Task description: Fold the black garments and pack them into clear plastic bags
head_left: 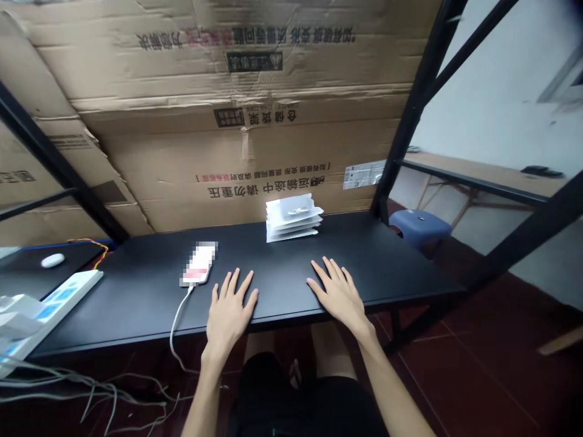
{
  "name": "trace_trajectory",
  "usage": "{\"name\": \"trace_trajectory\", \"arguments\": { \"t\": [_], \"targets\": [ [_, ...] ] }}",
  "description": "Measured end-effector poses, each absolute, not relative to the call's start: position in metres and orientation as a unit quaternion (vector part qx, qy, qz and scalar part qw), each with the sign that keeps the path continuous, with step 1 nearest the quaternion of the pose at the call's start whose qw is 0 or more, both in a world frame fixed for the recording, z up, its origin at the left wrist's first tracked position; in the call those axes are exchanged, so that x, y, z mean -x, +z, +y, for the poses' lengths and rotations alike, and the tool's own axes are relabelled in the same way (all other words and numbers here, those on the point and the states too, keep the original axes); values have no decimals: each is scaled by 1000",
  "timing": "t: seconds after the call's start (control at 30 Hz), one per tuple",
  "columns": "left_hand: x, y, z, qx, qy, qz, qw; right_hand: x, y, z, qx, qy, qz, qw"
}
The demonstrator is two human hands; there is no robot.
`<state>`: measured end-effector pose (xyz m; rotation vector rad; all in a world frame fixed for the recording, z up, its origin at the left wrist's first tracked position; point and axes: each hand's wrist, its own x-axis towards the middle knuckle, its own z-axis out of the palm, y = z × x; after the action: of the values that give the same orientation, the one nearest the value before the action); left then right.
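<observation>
My left hand (228, 312) lies flat with spread fingers on the front part of the black tabletop (282, 282). Farther right, my right hand (336, 291) rests palm down on the same surface, its fingers also apart. Neither holds anything. Beyond them, against the cardboard, sits a stack of thin white packets (294, 218); what they contain I cannot make out. A phone (199, 264) with a blurred screen lies to the left of my left hand, and a white charging cable (173, 328) runs from it over the front edge.
Large cardboard sheets (255, 145) stand behind the tabletop, between black metal posts (405, 121). At left are a white power strip (59, 306), loose cables (113, 394) and a white mouse (53, 260). A blue stool (419, 224) stands at right, near another table (478, 173).
</observation>
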<state>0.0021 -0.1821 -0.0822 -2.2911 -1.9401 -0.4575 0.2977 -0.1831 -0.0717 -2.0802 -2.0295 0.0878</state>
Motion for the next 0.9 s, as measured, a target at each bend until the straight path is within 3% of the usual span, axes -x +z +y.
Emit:
{"name": "trace_trajectory", "arguments": {
  "t": [0.9],
  "targets": [
    [-14,-66,-170,736,-136,-663,16,-292,-65,-186,720,31,-684,114]
  ]
}}
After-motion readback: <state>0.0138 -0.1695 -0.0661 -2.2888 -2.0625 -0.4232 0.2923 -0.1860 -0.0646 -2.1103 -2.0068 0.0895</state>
